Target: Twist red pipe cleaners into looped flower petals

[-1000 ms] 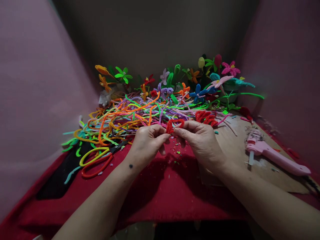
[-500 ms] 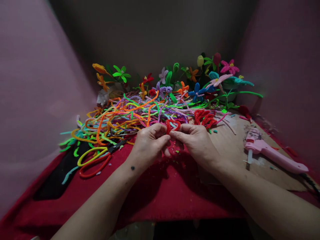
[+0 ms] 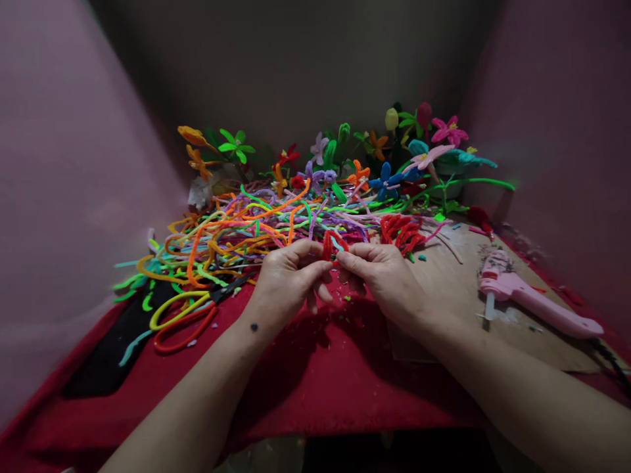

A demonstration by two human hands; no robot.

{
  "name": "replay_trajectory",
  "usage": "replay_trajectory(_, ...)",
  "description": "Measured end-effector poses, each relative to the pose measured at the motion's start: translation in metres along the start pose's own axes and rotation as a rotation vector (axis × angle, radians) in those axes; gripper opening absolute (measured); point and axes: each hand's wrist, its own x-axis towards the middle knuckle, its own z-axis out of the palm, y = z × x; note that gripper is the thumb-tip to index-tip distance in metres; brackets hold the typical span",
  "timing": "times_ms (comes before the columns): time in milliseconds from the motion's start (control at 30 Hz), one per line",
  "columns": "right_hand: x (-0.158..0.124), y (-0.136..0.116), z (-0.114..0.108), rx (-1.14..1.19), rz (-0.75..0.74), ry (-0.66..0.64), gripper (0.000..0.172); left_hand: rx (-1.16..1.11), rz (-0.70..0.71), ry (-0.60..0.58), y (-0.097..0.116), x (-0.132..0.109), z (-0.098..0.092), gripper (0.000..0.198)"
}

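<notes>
Between my fingertips is a red pipe cleaner [image 3: 327, 244] bent into a narrow loop. My left hand [image 3: 294, 272] pinches its left side between thumb and forefinger, the other fingers hanging loosely below. My right hand [image 3: 382, 272] grips the lower right end the same way, hiding part of it. Just beyond my right hand lies a bunch of bent red pipe cleaners [image 3: 401, 233]. A large heap of multicoloured pipe cleaners [image 3: 231, 240] spreads behind and left of my hands.
Scissors [image 3: 185, 325] with yellow and red handles lie left, beside a black flat object [image 3: 106, 358]. At right, a pink hot glue gun [image 3: 537, 299] rests on a cardboard sheet [image 3: 446, 299]. Pipe-cleaner flowers [image 3: 387, 180] stand along the back. Red cloth [image 3: 345, 394] covers the table.
The red loop between my fingers has become narrower and more upright. My hands stay close together, and the whole view has shifted slightly.
</notes>
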Motion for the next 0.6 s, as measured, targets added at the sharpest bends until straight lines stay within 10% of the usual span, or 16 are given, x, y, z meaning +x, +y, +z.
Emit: replay_trajectory(600, 0.009, 0.006, -0.009, 0.346, 0.065, -0.179, 0.017, 0.109, -0.065, -0.208, 0.002, -0.002, -0.001, 0.006)
